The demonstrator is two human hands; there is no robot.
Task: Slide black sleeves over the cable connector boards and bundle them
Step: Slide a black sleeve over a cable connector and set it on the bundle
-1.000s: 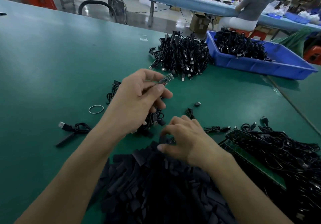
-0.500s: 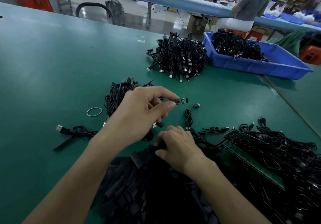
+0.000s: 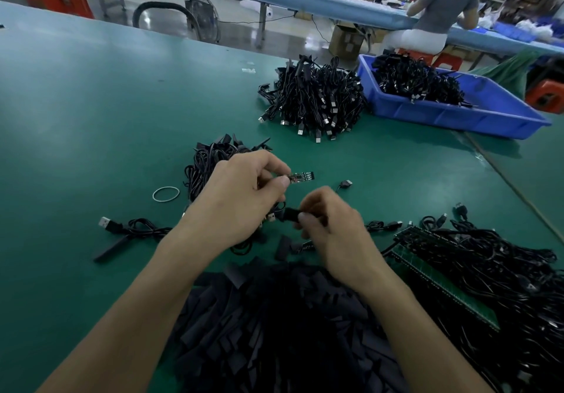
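Nearest, a heap of black sleeves (image 3: 274, 316) lies on the desk (image 3: 91, 102). Just beyond it, the right hand (image 3: 332, 228) has its grip pinched on one sleeve (image 3: 291, 214). The left hand (image 3: 241, 197) pinches the connector board (image 3: 300, 177), held above and apart from the sleeve. A flattened sleeve mouth could snag the board's corners, or the trailing cable could twist the board askew. Open desk lies to the left, and the cable pile (image 3: 314, 99) and blue bin (image 3: 457, 115) sit well beyond.
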